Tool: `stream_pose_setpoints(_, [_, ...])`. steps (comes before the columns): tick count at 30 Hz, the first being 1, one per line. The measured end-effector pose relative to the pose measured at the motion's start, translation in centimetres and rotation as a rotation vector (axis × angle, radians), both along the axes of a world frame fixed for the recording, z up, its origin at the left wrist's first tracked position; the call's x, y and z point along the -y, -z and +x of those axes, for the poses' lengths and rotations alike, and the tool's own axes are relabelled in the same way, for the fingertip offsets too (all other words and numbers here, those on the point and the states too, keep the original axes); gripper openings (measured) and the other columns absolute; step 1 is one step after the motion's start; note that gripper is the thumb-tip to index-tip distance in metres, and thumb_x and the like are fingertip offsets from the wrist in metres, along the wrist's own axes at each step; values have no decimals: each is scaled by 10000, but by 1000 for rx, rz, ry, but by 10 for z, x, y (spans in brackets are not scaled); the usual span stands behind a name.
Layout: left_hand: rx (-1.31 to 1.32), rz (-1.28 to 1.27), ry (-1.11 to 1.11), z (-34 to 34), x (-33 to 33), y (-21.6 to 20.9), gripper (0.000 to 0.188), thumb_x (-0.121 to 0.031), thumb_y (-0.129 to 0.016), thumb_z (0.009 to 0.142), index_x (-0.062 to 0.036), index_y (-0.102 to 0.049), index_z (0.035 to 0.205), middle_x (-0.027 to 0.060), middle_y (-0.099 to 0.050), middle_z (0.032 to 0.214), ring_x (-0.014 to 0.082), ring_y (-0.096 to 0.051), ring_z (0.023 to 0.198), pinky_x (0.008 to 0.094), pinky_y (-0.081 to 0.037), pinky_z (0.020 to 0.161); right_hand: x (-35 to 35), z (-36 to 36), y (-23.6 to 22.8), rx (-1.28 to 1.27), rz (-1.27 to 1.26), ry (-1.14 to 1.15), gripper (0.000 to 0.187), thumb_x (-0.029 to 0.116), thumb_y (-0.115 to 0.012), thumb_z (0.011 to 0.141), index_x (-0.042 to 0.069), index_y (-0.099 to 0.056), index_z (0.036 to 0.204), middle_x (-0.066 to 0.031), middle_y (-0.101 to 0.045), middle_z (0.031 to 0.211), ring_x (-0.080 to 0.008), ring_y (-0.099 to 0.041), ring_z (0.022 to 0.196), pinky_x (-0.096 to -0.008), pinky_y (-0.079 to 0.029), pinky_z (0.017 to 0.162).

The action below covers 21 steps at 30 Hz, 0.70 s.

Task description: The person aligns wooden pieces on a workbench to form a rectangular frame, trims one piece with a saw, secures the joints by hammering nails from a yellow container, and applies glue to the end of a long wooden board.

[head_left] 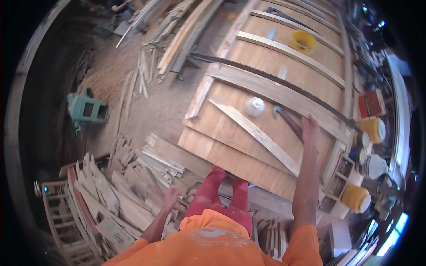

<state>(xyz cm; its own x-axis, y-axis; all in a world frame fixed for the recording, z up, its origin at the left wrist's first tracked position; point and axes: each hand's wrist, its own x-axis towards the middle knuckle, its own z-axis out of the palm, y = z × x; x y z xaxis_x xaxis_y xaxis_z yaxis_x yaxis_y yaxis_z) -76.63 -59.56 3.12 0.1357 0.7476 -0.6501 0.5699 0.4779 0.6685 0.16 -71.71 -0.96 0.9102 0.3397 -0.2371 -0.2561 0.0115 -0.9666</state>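
My right hand (311,127) reaches over the wooden panel frame (277,91), its fingers stretched out at the near crossrail. Right beside it lies a hammer (289,121), its dark handle running to the hand; I see no grip around it. My left hand (171,195) hangs low over scrap wood, fingers loosely apart, with nothing visible in it. On the plywood (239,128) rest a white round container (255,106) and a loose wood strip (257,135) set slantwise. A long dark toothed bar (270,80) spans the frame.
Further up the panel stand a yellow tub (303,42) and a handsaw (284,15). Yellow jars (356,198) and a wooden compartment box (339,177) line the right side. Scrap wood (115,195) is piled at left, near a green machine (86,108). Long boards (186,35) lie beyond.
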Motion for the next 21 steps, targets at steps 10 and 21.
stream_pose_setpoints(10, [-74, -47, 0, -1, 21, -14, 295, -86, -637, 1009, 24, -608, 1281, 112, -761, 1049, 142, -720, 856, 267, -561, 726, 1, 15, 20, -428, 447, 254, 473, 223, -390, 1154, -164, -457, 1418, -276, -514, 1506, -440, -423, 1483, -549, -436, 1248])
stream_pose_setpoints(21, [-32, -48, -55, -3, 37, -10, 257, -87, -645, 1003, 42, -630, 1225, 123, -755, 1013, 177, -728, 854, 296, -577, 730, 8, 2, 10, 69, -100, -115, 498, 259, -549, 1077, -117, -545, 1403, -267, -622, 1379, -385, -598, 1306, -477, -508, 1146])
